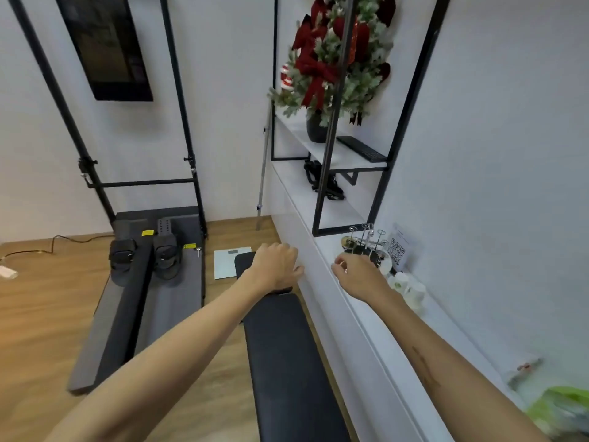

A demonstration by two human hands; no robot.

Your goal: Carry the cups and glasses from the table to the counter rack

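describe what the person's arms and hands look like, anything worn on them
Both forearms are bare, with no sleeves, gloves or watch in view. The right hand seems to wear a thin ring on one finger. The right forearm has a long dark streak-like mark. The left hand shows no jewellery.

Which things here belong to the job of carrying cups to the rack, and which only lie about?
For the job:
- metal wire rack on the white counter
- white paper cups beside it
- right hand by the rack
- left hand

Lying about:
- black padded bench
- white bathroom scale
- black remote control
- red-bowed Christmas tree
- QR code sign
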